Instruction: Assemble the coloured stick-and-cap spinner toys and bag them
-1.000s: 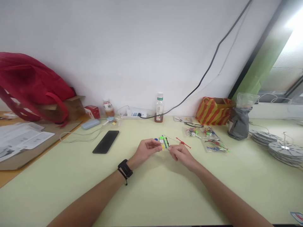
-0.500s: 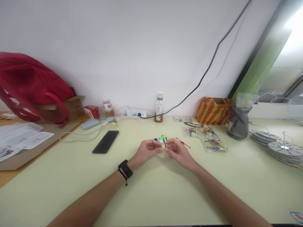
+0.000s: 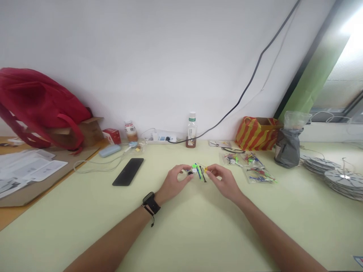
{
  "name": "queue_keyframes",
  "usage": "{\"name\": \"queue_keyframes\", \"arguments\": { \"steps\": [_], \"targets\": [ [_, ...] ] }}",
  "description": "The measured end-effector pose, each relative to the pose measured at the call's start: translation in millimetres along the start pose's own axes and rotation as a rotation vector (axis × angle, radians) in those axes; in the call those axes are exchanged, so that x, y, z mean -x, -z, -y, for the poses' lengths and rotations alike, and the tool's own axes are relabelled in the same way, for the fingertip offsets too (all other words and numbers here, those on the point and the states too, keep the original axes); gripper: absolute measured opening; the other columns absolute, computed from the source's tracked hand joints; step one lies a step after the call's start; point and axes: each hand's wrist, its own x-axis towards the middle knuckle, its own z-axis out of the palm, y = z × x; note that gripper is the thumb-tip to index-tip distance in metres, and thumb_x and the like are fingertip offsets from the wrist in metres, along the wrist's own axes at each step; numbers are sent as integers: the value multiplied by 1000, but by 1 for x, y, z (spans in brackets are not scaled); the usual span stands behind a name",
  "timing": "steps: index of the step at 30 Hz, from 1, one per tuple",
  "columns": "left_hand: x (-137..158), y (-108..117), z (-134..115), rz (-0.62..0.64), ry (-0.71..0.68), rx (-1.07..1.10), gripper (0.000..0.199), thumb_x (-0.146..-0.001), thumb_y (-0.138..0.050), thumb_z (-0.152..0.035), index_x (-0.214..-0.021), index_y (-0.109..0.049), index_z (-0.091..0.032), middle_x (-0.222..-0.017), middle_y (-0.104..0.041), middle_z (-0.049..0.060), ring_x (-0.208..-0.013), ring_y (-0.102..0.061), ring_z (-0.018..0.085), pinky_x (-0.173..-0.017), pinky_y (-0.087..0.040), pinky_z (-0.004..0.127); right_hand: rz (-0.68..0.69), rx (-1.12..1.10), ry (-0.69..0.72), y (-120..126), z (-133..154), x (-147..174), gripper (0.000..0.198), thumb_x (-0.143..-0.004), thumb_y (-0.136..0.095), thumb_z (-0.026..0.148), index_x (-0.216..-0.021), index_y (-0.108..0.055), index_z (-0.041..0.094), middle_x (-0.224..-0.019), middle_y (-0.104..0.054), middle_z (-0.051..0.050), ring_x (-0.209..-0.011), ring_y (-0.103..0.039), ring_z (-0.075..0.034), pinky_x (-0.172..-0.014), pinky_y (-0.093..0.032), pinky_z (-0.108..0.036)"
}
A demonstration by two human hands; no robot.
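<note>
My left hand (image 3: 176,180) is at the left edge of a small pile of plastic pieces, thumb and forefinger apart. Near its fingertips are a black round piece (image 3: 190,173) and a white disc (image 3: 194,171). Pinched between the fingertips of my right hand (image 3: 225,181) is a small yellow plastic piece (image 3: 206,169). Between the hands lie bright green pieces (image 3: 194,165), a blue stick-like piece (image 3: 198,173) and a black stick-like piece (image 3: 203,174). Whether the left fingertips touch the black piece I cannot tell.
Clear bags of coloured parts (image 3: 259,172) lie right of my hands. A black phone (image 3: 128,172) is to the left. A drink bottle (image 3: 191,132) and a power strip (image 3: 163,136) stand by the wall. Stacked grey discs (image 3: 344,181) sit far right.
My hands, close together before, have moved apart. The right one has shifted right with the yellow piece, and the left fingers have spread. The red piece is now hidden by my right hand.
</note>
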Motion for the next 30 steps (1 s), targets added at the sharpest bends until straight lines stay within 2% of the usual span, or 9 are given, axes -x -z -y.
{"name": "queue_keyframes", "arguments": {
  "steps": [2,5,8,10,13,15,20,30],
  "targets": [
    [-1,3,8,-18,-21,-114,29,-93,-67,-35,-120,-70,-25,-123,-71,8,-117,-63,26,-103,-48,43,-115,114,54,12,-2,-3,31,-97,-53,51,-95,-64,22,-85,-67,-7,-72,-61,-21,-66,-49,-34],
    [0,4,19,35,-39,-188,35,-93,-65,-32,-127,-67,-25,-135,-66,9,-130,-55,27,-113,-41,47,-258,266,131,27,-5,-7,27,-98,-50,45,-96,-64,23,-84,-64,-8,-68,-55,-21,-67,-46,-36],
    [2,3,26,106,-57,-210,37,-92,-66,-31,-128,-68,-26,-143,-61,9,-137,-50,30,-116,-37,50,-328,349,142,34,-11,-8,23,-98,-49,37,-101,-66,22,-90,-65,-9,-66,-52,-20,-69,-45,-36],
    [2,2,26,117,-78,-222,37,-91,-67,-29,-127,-69,-27,-143,-60,9,-137,-48,31,-115,-38,53,-213,422,102,32,-17,-8,19,-95,-50,29,-92,-68,22,-86,-65,-8,-66,-53,-20,-69,-43,-34],
    [2,2,25,102,-98,-248,35,-89,-69,-27,-123,-72,-27,-140,-63,9,-135,-48,31,-113,-40,54,151,569,-20,26,-25,-6,22,-88,-51,17,-70,-62,20,-74,-62,-6,-67,-54,-19,-65,-37,-30],
    [1,1,23,99,-100,-260,30,-88,-70,-27,-117,-74,-27,-137,-65,8,-134,-48,31,-113,-40,54,292,629,-84,23,-28,-5,23,-87,-50,14,-67,-60,19,-72,-63,-6,-69,-55,-19,-64,-35,-29],
    [2,0,15,106,-102,-210,13,-87,-70,-28,-99,-76,-26,-124,-70,8,-128,-51,29,-110,-42,50,292,649,-151,22,-27,-6,18,-87,-50,13,-76,-62,18,-80,-67,-7,-72,-57,-18,-64,-34,-28],
    [7,1,1,185,-129,-156,7,-86,-73,-29,-92,-75,-26,-117,-71,7,-122,-55,27,-106,-44,44,192,808,-225,26,-41,-10,23,-90,-47,6,-77,-62,18,-82,-65,-8,-75,-57,-18,-63,-31,-27]
  ]
}}
